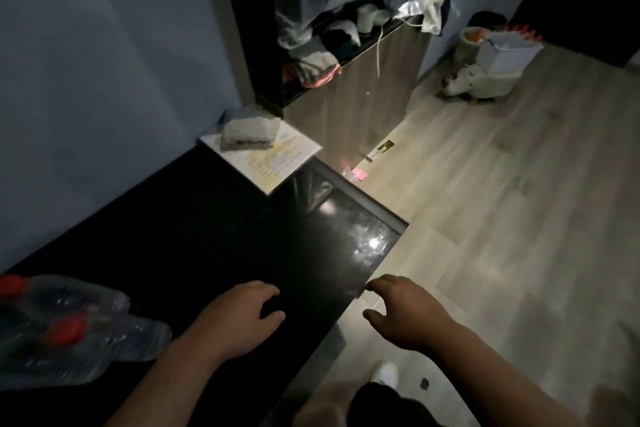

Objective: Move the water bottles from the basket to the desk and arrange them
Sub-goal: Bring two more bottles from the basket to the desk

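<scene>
Where both forearms enter from the lower edge, the left hand hovers over the dark tabletop, fingers loosely curled and holding nothing. The right hand hangs just past the tabletop's near corner, above the floor, fingers likewise slack and empty. Two clear water bottles with red caps sit close together at the tabletop's left edge, blurred; upright or lying cannot be told. Farther back, a grey folded bundle rests on printed papers. Beyond, a cabinet carries heaped clothing. Far right, a pale container stands beside a soft toy.
</scene>
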`<action>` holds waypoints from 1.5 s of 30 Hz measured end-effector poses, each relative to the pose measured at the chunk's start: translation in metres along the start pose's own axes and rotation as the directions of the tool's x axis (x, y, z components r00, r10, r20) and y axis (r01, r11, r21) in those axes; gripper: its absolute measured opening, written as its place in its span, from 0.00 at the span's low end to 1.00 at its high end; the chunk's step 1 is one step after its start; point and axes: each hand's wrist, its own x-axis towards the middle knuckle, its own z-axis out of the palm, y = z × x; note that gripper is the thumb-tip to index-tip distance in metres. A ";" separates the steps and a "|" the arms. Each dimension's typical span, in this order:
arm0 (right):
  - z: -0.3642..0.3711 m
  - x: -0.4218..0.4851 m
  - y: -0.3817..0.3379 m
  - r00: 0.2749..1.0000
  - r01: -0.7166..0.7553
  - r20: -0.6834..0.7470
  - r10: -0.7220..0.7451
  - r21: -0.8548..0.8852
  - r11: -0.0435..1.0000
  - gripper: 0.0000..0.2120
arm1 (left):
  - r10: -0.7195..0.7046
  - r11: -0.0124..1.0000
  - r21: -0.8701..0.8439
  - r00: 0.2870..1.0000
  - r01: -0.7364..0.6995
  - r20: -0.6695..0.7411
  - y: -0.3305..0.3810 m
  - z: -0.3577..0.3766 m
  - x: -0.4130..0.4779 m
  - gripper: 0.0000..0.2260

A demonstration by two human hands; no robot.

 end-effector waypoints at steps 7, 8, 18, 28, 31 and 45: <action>-0.065 0.004 0.104 0.996 -0.061 -0.066 0.061 0.003 0.998 0.24 | 0.049 0.999 0.011 0.997 -0.049 -0.067 0.100 -0.021 0.083 0.23; -0.071 0.004 0.116 0.996 -0.064 -0.067 0.063 -0.003 0.998 0.25 | 0.060 0.998 0.000 0.995 -0.060 -0.083 0.112 -0.022 0.095 0.23; -0.121 0.009 0.219 0.969 -0.194 -0.138 0.207 0.096 0.976 0.24 | 0.204 0.978 0.057 0.978 -0.201 -0.055 0.226 -0.027 0.202 0.20; -0.194 0.069 0.338 0.935 -0.334 -0.099 0.340 0.073 0.940 0.25 | 0.233 0.972 0.046 0.973 -0.232 -0.008 0.311 -0.040 0.345 0.29; -0.223 0.095 0.369 0.931 -0.351 -0.081 0.356 0.072 0.934 0.25 | 0.233 0.972 0.033 0.972 -0.233 -0.006 0.330 -0.048 0.387 0.28; -0.320 0.170 0.497 0.884 -0.425 -0.147 0.444 0.140 0.894 0.25 | 0.346 0.923 0.175 0.938 -0.344 0.020 0.443 -0.095 0.536 0.27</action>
